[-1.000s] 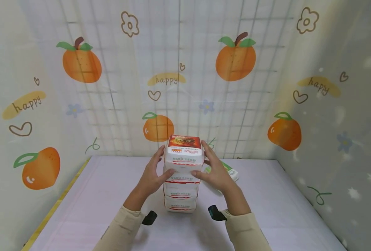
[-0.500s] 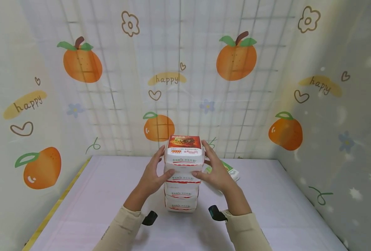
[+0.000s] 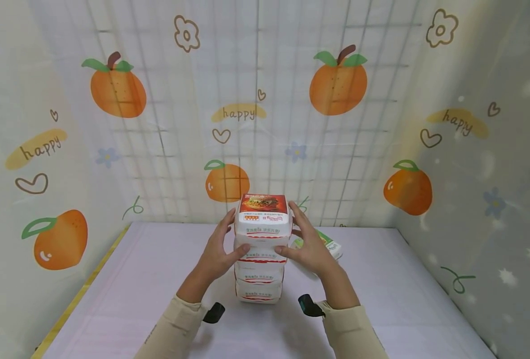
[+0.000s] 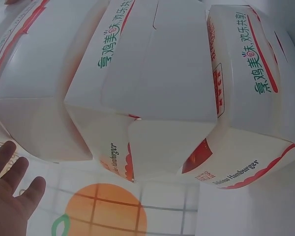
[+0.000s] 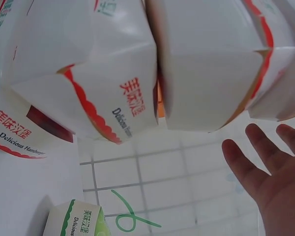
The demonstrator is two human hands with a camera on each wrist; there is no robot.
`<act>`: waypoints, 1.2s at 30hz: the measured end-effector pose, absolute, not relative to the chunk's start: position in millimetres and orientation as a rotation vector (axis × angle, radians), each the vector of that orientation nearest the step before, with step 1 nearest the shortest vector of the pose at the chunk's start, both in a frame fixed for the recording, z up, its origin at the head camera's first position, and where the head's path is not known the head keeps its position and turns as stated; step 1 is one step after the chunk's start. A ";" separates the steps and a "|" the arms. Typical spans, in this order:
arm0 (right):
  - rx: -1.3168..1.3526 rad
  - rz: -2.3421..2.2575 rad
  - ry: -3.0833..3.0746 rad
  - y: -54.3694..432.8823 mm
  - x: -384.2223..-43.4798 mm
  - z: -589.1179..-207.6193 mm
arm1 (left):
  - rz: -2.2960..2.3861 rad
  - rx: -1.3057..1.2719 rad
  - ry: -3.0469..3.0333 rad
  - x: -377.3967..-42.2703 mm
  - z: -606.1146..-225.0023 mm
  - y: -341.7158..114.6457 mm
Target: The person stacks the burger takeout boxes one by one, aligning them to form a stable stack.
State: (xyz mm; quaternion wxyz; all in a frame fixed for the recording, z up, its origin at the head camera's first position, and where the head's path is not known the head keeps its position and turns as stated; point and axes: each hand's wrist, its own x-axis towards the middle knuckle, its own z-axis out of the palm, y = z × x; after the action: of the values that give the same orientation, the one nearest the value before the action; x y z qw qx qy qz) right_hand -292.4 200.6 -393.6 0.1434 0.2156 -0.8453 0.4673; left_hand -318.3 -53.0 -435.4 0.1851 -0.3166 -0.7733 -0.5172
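Note:
Several white hamburger boxes with red trim stand in one upright stack in the head view. The topmost hamburger box (image 3: pixel 263 227) has a red burger picture on its lid. My left hand (image 3: pixel 217 252) holds it from the left, thumb across the front near its lower edge and fingers along the side. On the right, my right hand (image 3: pixel 308 248) mirrors this grip. The left wrist view shows box fronts close up, with left fingers (image 4: pixel 14 191) spread beside them. Right fingers (image 5: pixel 273 164) extend beside the boxes in the right wrist view.
A green-and-white hamburger box (image 3: pixel 329 244) lies behind my right hand, partly covered by it. The pale tabletop (image 3: pixel 134 284) has a yellow strip (image 3: pixel 83 289) along its left edge. A curtain (image 3: pixel 265 60) printed with oranges hangs behind it and at both sides.

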 end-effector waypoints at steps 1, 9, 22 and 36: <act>0.627 1.344 -2.436 200.8 -292.5 -393.7 | -1.456 -0.894 -2.178 -318.4 -435.4 -53.1; 0.609 1.347 -2.433 200.8 -292.9 -395.1 | -1.448 -0.885 -2.187 -317.4 -435.9 -52.8; 0.639 1.366 -2.436 204.9 -285.9 -391.4 | -1.448 -0.860 -2.216 -317.4 -439.0 -56.9; 0.733 1.267 -2.322 247.4 -293.9 -406.7 | -1.456 -0.908 -2.178 -312.1 -434.9 -63.0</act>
State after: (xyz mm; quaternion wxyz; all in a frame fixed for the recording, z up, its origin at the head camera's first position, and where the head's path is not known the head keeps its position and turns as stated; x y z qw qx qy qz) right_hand -293.9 247.4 -406.7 0.1969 0.2620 -0.8294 0.4525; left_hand -312.1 -63.0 -434.9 0.1835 -0.3221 -0.7722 -0.5161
